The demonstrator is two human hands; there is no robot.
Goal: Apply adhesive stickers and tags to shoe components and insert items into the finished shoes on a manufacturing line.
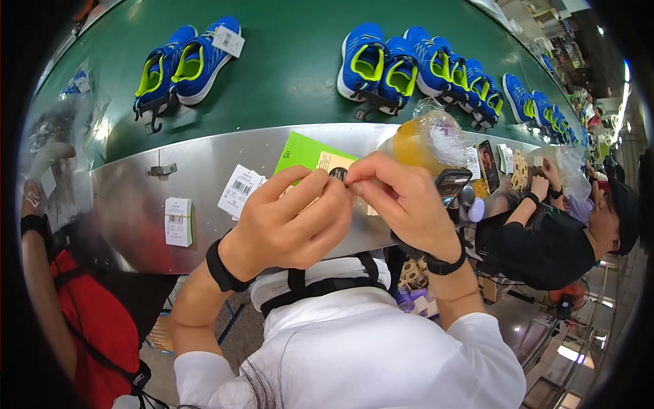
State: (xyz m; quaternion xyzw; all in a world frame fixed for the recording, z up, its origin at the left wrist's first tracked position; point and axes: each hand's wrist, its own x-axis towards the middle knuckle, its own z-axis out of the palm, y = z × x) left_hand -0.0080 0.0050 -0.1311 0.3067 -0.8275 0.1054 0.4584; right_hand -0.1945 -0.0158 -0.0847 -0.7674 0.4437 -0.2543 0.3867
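Observation:
My left hand [289, 221] and my right hand [409, 208] meet over the metal ledge, thumbs and forefingers pinched together. What they pinch is too small to make out. A dark round label [338, 174] shows right at the fingertips; I cannot tell whether it is held or part of the beige card [331, 161] behind. That card overlaps a bright green card [298, 146], and both are partly hidden by my hands. Left of my left hand lie white barcode tags [238, 189] in a loose pile. Farther left is a banded stack of barcode tags [178, 223].
Pairs of blue shoes [194, 65] on black hooks line the green conveyor belt [286, 61]. Right of my hands stand a plastic-wrapped yellow container [419, 140] and phones [452, 184]. A co-worker in black [545, 238] sits at right; one in red [92, 327] handles plastic bags at left.

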